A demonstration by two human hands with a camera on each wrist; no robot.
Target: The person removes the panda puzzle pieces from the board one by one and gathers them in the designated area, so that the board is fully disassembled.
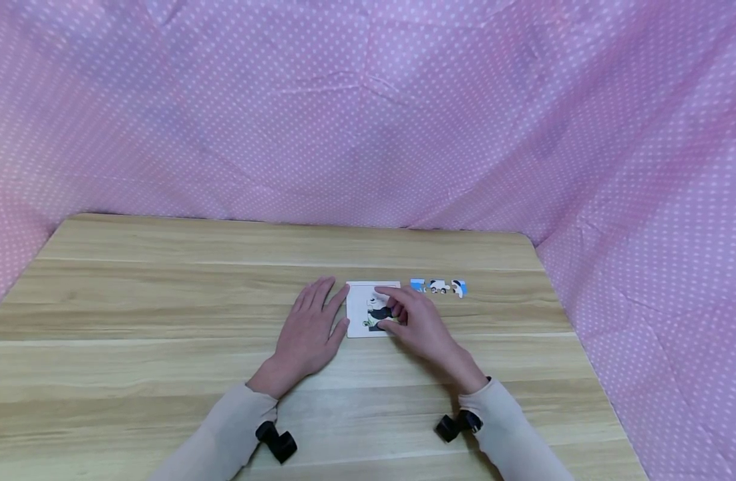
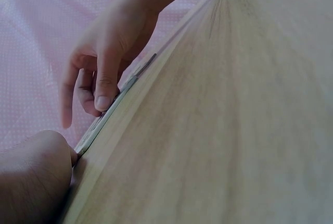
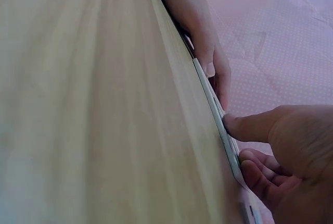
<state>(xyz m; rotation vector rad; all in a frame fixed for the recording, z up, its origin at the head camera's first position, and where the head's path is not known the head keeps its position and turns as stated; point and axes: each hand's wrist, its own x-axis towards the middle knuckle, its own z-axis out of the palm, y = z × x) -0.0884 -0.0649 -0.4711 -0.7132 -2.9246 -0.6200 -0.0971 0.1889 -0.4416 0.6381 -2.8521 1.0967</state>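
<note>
A white puzzle board (image 1: 356,314) with a partly assembled panda picture (image 1: 377,311) lies on the wooden table. My left hand (image 1: 310,327) rests flat with fingers spread, its thumb and index finger at the board's left edge. Over the board's right side is my right hand (image 1: 417,325). Its thumb touches the picture's lower part, the index finger reaches towards the top with a gap between them, and the other fingers are bent. No piece shows in its grasp. In the right wrist view the board (image 3: 213,104) appears edge-on beneath the right thumb (image 3: 244,126).
Three loose puzzle pieces lie in a row right of the board: a blue one (image 1: 417,285), a black-and-white one (image 1: 439,286) and a blue one with black and white (image 1: 459,288). The wooden table (image 1: 163,300) meets a pink dotted cloth (image 1: 320,133) behind and at the sides.
</note>
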